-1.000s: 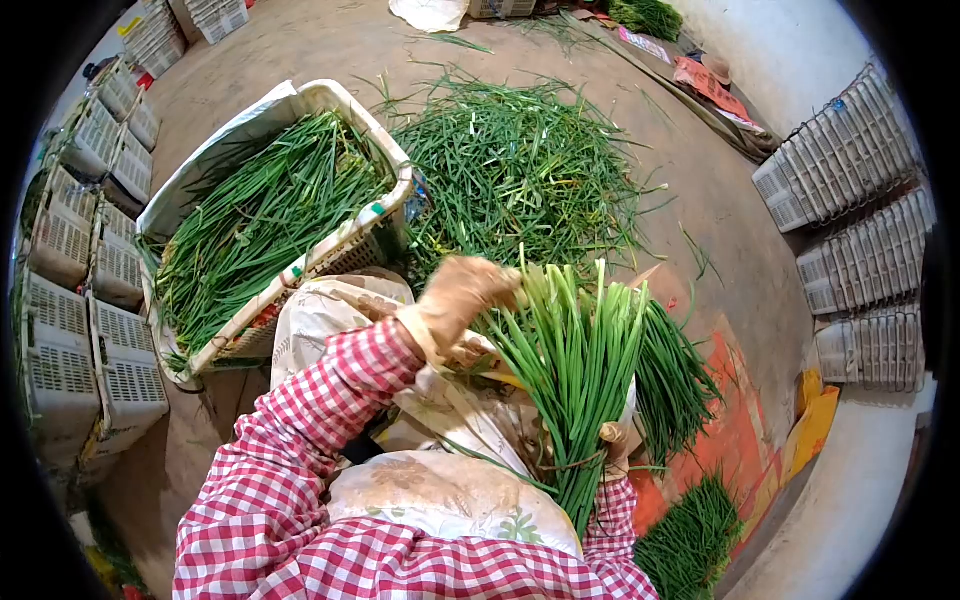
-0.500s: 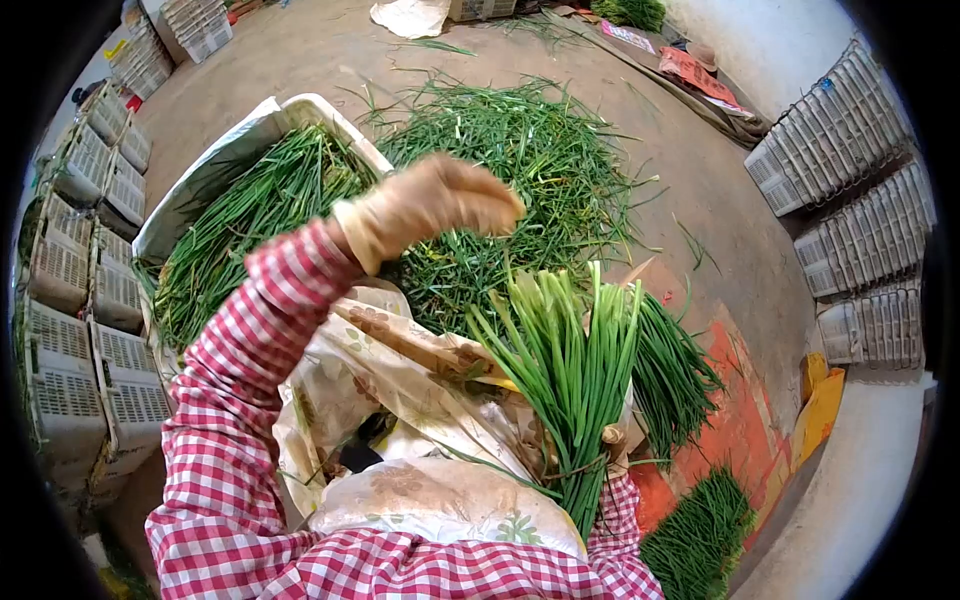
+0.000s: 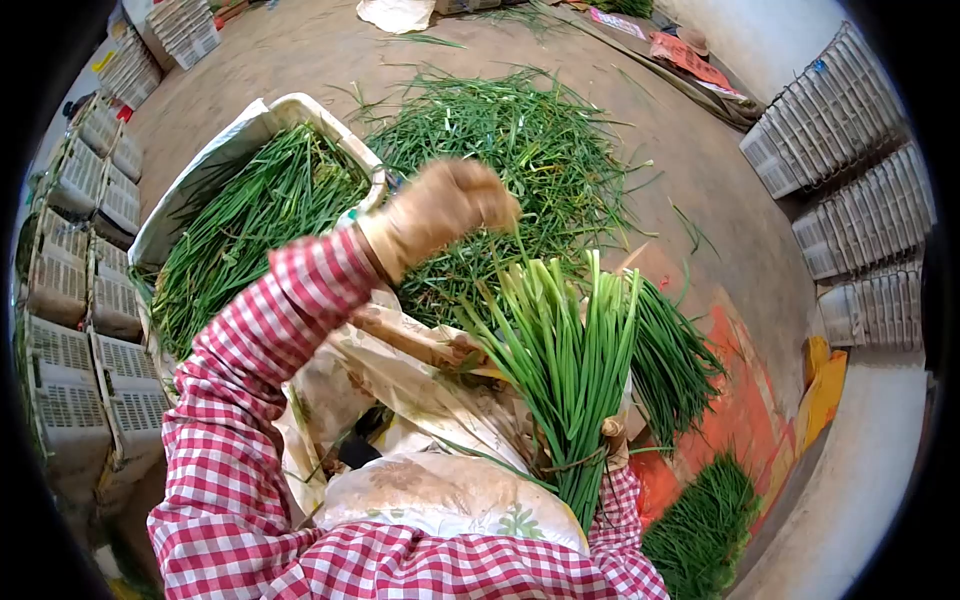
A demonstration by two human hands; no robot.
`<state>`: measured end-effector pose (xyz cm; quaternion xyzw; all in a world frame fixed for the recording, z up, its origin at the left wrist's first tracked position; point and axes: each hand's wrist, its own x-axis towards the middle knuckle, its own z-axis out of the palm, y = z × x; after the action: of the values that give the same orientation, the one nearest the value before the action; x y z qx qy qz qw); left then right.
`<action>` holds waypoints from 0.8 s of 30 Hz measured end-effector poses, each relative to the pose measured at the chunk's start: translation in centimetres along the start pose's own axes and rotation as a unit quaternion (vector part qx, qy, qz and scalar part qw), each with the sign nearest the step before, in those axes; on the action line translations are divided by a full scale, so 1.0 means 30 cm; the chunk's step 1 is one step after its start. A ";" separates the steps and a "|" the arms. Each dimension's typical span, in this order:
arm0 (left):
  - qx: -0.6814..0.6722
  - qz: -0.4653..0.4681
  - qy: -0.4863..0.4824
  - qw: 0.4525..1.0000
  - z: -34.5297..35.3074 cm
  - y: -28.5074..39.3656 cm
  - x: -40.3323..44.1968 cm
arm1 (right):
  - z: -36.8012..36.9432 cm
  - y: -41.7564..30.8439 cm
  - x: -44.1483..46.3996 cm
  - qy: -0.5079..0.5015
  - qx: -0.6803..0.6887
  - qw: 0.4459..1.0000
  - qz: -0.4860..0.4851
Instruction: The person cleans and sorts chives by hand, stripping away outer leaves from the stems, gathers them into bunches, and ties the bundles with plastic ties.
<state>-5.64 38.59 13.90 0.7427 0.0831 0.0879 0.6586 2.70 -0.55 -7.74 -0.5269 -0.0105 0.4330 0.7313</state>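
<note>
My right hand [image 3: 614,440], gloved, is closed around the lower part of a bundle of garlic chives [image 3: 570,370], pale cut ends up and green leaves down by my lap. My left hand [image 3: 445,212], in a tan glove, is raised above the loose chives, up and left of the bundle's pale ends. Its fingers are curled closed and motion-blurred; a thin green strand shows near the fingertips, but what they hold is unclear. A stained flowered apron [image 3: 420,490] covers my lap. Beyond my left hand lies a heap of loose chives [image 3: 500,150] on the floor.
A white-lined crate [image 3: 190,195] of chives stands at left. More chives [image 3: 675,365] lie right of the bundle, and another bunch [image 3: 705,525] sits on an orange sheet [image 3: 735,390]. Stacked plastic crates line the left [image 3: 70,365] and right [image 3: 825,110] sides.
My left hand's fingers have curled in from a more stretched pose, the hand staying at about the same height. My right hand keeps its grip on the chive bundle. The view has shifted slightly.
</note>
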 end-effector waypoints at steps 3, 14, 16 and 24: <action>-0.008 0.198 0.086 0.976 -0.284 0.092 0.109 | 0.023 -0.014 -0.002 -0.006 -0.009 1.000 0.003; -0.303 -0.207 -0.063 0.928 -0.021 -0.185 -0.190 | 0.277 -0.234 -0.062 -0.105 -0.156 0.982 0.020; -0.388 -0.199 -0.070 0.897 0.171 -0.332 -0.251 | 0.369 -0.316 -0.090 -0.134 -0.233 0.963 0.019; -0.475 0.081 0.069 0.874 0.330 -0.378 -0.188 | 0.677 -0.255 -0.048 0.076 -0.740 0.622 -0.245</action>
<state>-8.83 29.04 1.35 0.3369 0.0163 0.2203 0.9153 -3.02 13.46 7.89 -0.8988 -0.4007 0.0424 0.1723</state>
